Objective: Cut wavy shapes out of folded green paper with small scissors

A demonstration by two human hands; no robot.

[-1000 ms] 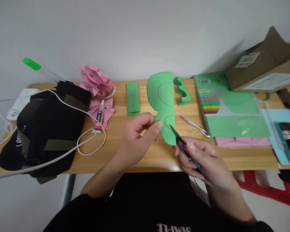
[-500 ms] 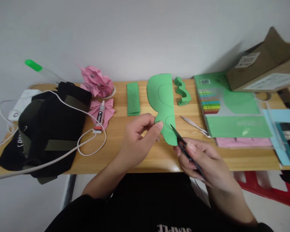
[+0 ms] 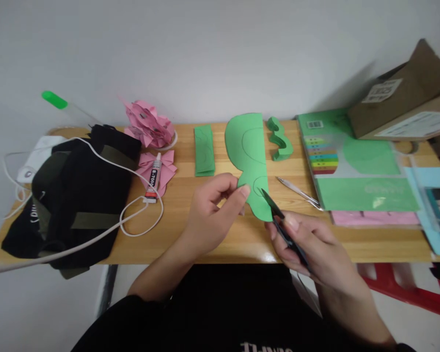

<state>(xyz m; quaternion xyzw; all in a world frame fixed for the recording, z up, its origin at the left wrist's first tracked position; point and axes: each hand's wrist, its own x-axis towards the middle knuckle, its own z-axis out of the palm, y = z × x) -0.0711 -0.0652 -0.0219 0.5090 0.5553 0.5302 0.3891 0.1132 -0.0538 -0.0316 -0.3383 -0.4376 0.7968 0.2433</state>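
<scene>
My left hand [image 3: 214, 210] pinches the lower left edge of a folded green paper shape [image 3: 248, 156] with pencilled curves on it, held up over the wooden table [image 3: 190, 234]. My right hand [image 3: 310, 244] grips small black scissors [image 3: 275, 212]; their blades point up and left into the paper's bottom right corner. A folded green strip [image 3: 204, 150] lies just left of the paper. To its right sits a wavy green cut piece [image 3: 279, 139].
Metal tweezers [image 3: 298, 191] lie right of the scissors. A pack of coloured paper sheets [image 3: 352, 168] and a brown cardboard box [image 3: 407, 102] fill the right side. Pink paper flowers [image 3: 148, 124], a glue tube [image 3: 153, 177], a black bag [image 3: 73, 190] and a white cable [image 3: 139, 215] are at left.
The scissor blades have moved slightly further into the paper's lower edge. The view has shifted a little to the left. Both hands keep their grip.
</scene>
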